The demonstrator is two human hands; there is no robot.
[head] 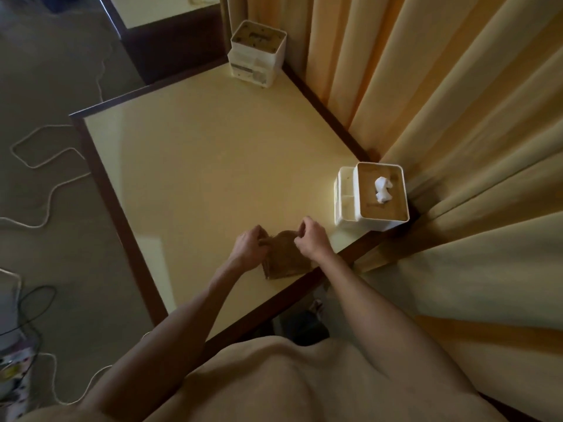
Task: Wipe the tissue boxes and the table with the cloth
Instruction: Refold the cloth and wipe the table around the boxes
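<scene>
Head view, one entry per item.

Left hand (250, 248): fingers curled, pinching the left upper corner of a brown folded cloth (283, 257). Right hand (312, 239): likewise pinching the right upper corner. The two are set a little apart with the cloth between them, probably to square or refold it into a pad before wiping.

Cloth: lies flat on the pale yellow table with dark wooden edging (207, 166), directly under the hands and close to the near edge, where it is easiest to reach.

White tissue box with wooden lid and a tuft of tissue (373, 197): just beyond and right of the right hand, pushed against the yellow pleated curtain (441, 102).

Second white tissue box (257, 51): far ahead of both hands, at the distant corner, also hard against the curtain.

White cord (45, 190): on the floor, well left of the left hand.
</scene>
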